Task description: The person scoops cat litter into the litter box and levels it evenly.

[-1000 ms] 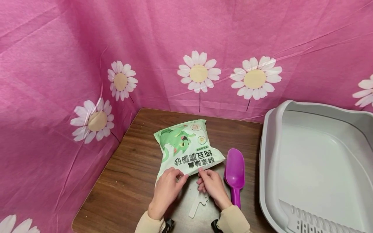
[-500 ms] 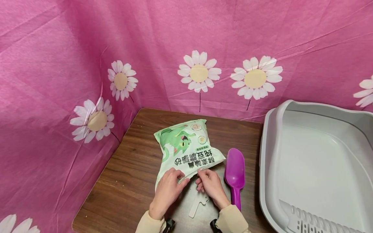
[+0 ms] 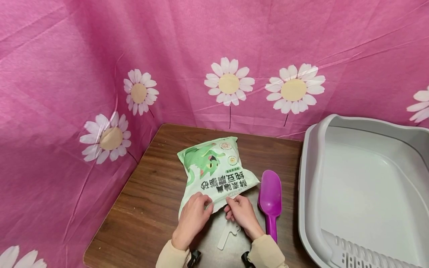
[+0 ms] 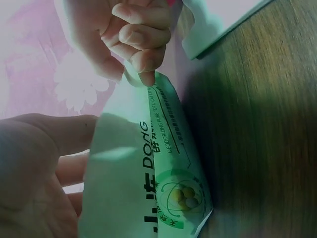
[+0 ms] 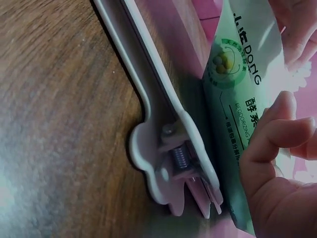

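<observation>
A pale green cat litter bag (image 3: 211,175) with a green cat print lies on the wooden table, its printed text upside down. At its near edge, my right hand (image 3: 244,214) pinches the film between thumb and index finger, also seen in the left wrist view. My left hand (image 3: 194,219) rests its fingers on the near left part of the bag, thumb held apart from the index finger. Below the right hand lies a white bag clip (image 3: 226,238); in the right wrist view the clip (image 5: 141,148) shows a metal spring.
A purple scoop (image 3: 269,193) lies just right of the bag, handle toward me. Farther right stands a large grey litter box (image 3: 310,193) with a slotted front part. Pink flowered cloth (image 3: 187,56) hangs behind and left of the brown table (image 3: 144,193).
The right hand has shifted slightly left and toward me, drawing the bag's near edge along with it. The left thumb has moved closer to its fingers. Bag, scoop and clip otherwise stay put.
</observation>
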Demonstrator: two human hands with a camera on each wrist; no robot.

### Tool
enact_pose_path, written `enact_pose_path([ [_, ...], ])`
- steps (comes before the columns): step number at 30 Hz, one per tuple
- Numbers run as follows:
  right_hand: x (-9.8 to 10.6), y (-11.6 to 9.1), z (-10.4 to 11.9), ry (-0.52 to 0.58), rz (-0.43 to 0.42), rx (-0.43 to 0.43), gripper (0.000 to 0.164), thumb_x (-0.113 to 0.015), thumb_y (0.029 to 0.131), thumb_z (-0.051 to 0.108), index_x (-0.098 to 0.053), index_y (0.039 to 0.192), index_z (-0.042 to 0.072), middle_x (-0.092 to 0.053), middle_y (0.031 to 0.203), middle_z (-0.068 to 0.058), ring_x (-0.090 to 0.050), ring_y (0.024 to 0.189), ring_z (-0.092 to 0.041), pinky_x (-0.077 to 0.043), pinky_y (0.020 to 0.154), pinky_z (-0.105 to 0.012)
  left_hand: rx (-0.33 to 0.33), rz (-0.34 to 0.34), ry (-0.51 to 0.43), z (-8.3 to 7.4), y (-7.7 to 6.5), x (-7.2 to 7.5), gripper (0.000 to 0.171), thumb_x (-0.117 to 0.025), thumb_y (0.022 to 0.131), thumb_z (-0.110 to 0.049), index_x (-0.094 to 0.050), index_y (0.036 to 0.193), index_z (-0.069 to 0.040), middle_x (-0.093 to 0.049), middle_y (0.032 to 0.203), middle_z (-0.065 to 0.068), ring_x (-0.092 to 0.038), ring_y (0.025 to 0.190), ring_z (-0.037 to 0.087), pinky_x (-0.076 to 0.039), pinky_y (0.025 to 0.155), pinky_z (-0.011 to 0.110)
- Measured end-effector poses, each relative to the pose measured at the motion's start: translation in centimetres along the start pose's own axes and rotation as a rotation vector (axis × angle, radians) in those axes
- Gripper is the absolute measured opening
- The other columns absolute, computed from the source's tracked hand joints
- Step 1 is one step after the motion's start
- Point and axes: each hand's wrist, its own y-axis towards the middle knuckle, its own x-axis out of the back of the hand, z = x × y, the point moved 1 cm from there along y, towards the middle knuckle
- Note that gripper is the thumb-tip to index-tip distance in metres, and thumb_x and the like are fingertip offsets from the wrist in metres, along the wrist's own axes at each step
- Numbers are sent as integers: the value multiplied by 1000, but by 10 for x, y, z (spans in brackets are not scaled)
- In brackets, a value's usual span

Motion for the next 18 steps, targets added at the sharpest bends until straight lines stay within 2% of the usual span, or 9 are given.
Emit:
enact_pose_path([
  [5, -1, 1, 0, -5, -2, 3, 25, -56, 95, 21, -59, 85, -1, -67, 69, -10, -55, 45, -8, -44, 43, -23, -34, -9, 38, -2, 4, 0, 6, -71, 79, -14, -70, 73, -13, -50, 67, -4, -55, 67, 17, -43, 56, 28],
  [9, -1, 1, -1, -7, -2, 3, 24, -55, 95, 20, -60, 87, -2, -67, 67, -8, -55, 45, -8, -44, 44, -23, -62, -7, 58, -4, 8, -2, 15, -70, 80, -14, -65, 66, -15, -48, 64, -4, -55, 67, 19, -44, 56, 30],
  [13, -1, 2, -2, -13, -4, 2, 22, -55, 95, 19, -59, 87, -2, -66, 66, -5, -55, 46, -8, -44, 44, -23, -102, -36, 81, -4, 9, -2, 21, -70, 81, -13, -60, 62, -15, -45, 64, -4, -53, 66, 19, -44, 56, 31],
  [18, -2, 2, -3, -15, -8, 13, 22, -55, 95, 18, -58, 85, -1, -65, 65, -3, -55, 46, -8, -44, 44, -22, -129, -63, 93, -4, 9, -2, 19, -71, 81, -15, -62, 64, -16, -45, 65, -5, -53, 68, 17, -45, 57, 31],
])
